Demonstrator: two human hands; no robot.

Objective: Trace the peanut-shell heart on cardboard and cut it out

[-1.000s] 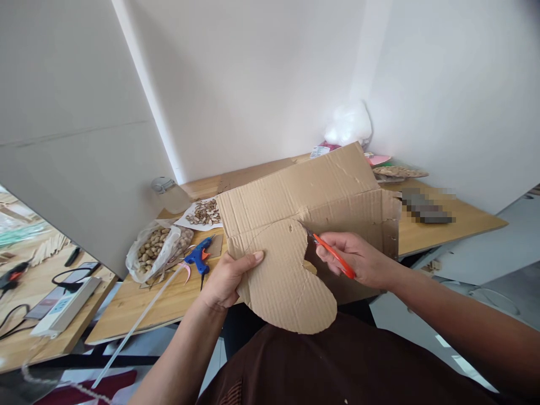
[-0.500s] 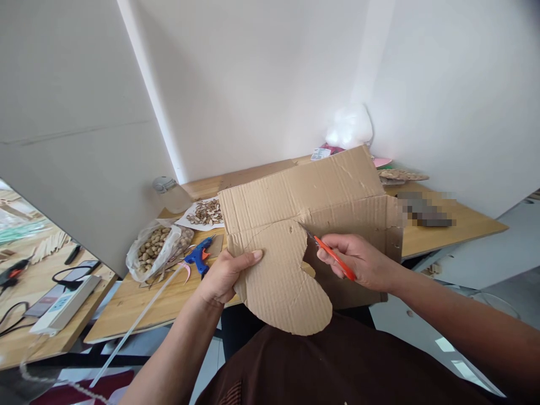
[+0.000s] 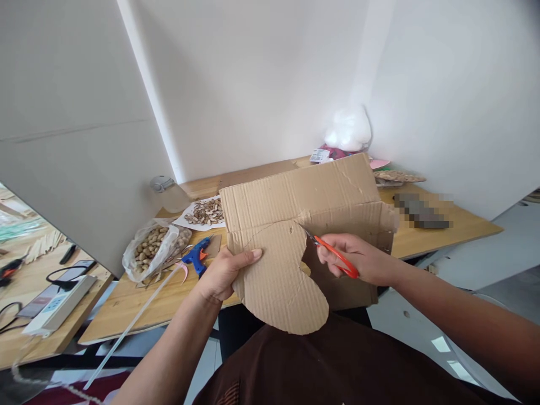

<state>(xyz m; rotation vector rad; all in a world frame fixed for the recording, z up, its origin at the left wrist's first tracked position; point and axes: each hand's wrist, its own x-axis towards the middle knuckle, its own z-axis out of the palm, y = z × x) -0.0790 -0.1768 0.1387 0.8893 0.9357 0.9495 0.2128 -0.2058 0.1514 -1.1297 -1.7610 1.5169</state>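
Note:
A large creased sheet of cardboard (image 3: 278, 275) is held up in front of me above the table edge. Its lower part has a rounded, curved cut outline, and a faint drawn line arcs across its upper left. My left hand (image 3: 230, 270) grips the left edge, thumb on the front face. In my right hand (image 3: 354, 259) is a pair of scissors with red handles (image 3: 337, 256). The blades meet the cardboard at the cut edge right of the rounded part, and their tips are partly hidden there. Behind the cut, the rest of the sheet folds away to the right.
On the wooden table (image 3: 122, 309) at left are a blue glue gun (image 3: 196, 257), a bag of peanuts (image 3: 149, 247), shell pieces on white paper (image 3: 205, 212) and a glue stick. A power strip (image 3: 61, 306) lies farther left. A white plastic bag (image 3: 348, 129) sits at the back.
The right side of the cardboard has tilted slightly down and inward. The scissors stay at nearly the same spot on the cut. The view has shifted a little.

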